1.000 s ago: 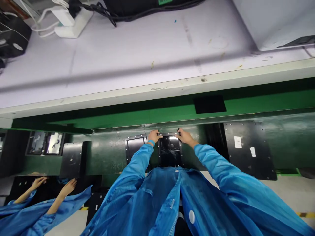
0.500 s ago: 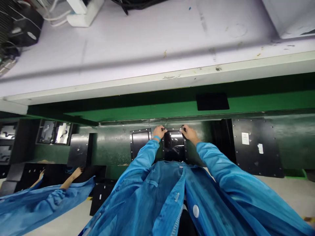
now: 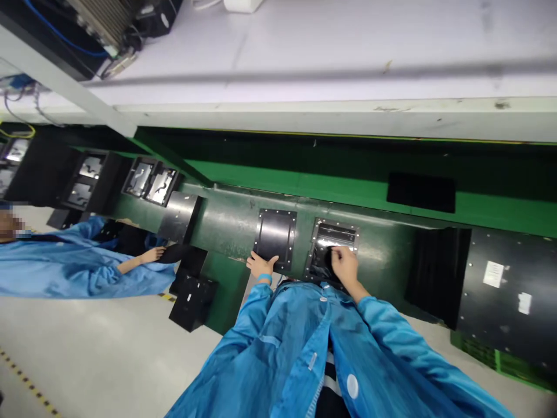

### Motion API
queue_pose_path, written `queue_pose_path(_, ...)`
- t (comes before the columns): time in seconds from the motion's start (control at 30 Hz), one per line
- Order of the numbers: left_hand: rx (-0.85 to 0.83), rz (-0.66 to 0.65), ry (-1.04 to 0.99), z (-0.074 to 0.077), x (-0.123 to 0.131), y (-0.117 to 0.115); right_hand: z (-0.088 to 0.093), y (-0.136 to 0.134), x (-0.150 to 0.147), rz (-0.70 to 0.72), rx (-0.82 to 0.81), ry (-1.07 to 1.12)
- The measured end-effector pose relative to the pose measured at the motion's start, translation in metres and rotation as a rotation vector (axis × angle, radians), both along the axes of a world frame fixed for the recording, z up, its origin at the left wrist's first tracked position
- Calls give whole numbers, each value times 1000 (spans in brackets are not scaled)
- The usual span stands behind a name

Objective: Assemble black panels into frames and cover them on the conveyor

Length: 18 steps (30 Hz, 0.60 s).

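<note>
Two black framed panels with small studs round their edges lie side by side on the green bench. My left hand [image 3: 261, 265] is at the lower edge of the left panel [image 3: 275, 235], fingers spread and nothing held. Over the glossy right panel [image 3: 324, 247] is my right hand [image 3: 344, 264], its fingers curled in at the panel's surface. Whatever those fingers may hold is hidden.
A white shelf [image 3: 304, 119] overhangs the green bench [image 3: 224, 226]. To the right lies a large black panel [image 3: 509, 290] with white labels. At the left a co-worker's hand [image 3: 153, 254] is near black boxes [image 3: 192, 302].
My left hand has left the right panel's top edge for the left panel's lower edge, and opened. My right hand has come down over the right panel. The view has turned.
</note>
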<state>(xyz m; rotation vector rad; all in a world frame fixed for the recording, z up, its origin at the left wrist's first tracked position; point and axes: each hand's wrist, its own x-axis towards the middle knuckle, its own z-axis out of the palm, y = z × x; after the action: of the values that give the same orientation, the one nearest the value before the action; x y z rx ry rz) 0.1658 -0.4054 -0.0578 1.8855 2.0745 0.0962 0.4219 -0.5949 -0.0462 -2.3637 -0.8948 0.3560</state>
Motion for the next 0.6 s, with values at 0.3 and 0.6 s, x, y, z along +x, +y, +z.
queue_pose_path(0.3,-195,81,-320,17,-52,0,14,93,-124,524,-229,205)
queue_pose_path(0.6,-149,-568,-982,53,-34,-39,67,105,-108,158,158,409)
